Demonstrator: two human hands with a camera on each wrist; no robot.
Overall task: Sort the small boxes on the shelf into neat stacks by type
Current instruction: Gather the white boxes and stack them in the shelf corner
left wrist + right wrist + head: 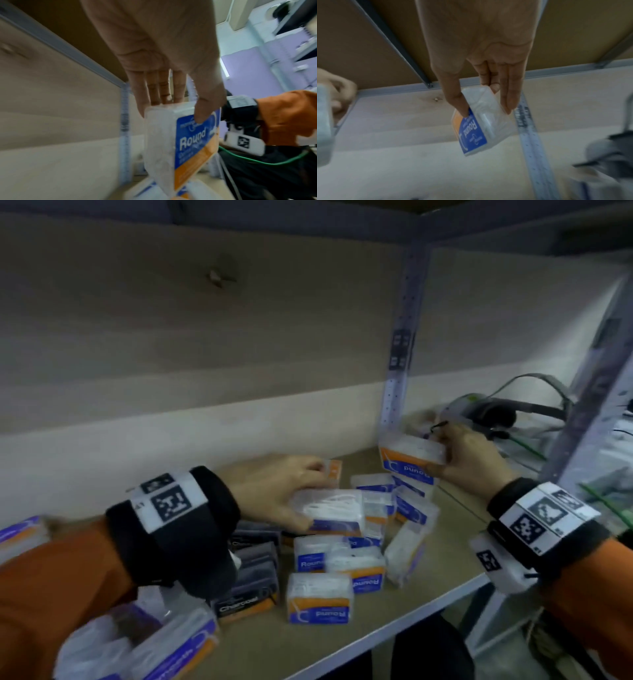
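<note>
Head view. Wooden shelf [455,518] w/ a loose pile of small clear boxes at centre, blue/orange "Round" labels; one such loose box [320,599] lies flat near the front edge. A dark "Charcoal" box [244,601] sits at the pile's left, partly under the left wrist. Left hand [274,491] reaches over the pile, fingers and thumb curled round a Round box [330,510] held just above the others. Right hand [471,455] holds a second Round box [412,455] at the back right, near the perforated upright post [399,350]; whether that box rests on boxes below cannot be told. Both wrists wear black bands w/ printed marker tags; sleeves orange. A headset [493,409] lies beyond the post, at right.

Left wrist view. Left hand [164,65] grips its Round box [181,140] from above: thumb on the blue label face, fingers [154,88] behind the top edge. Box hangs upright; more boxes below, blurred. The right wrist band is in view at right.

Right wrist view. Right hand [479,51] pinches its Round box [481,124]: thumb on the label side, fingers [510,94] on the clear side. Box tilted, label text upside-down, in front of the back wall, just left of the post [530,142]. Frame blurred at edges.
</note>
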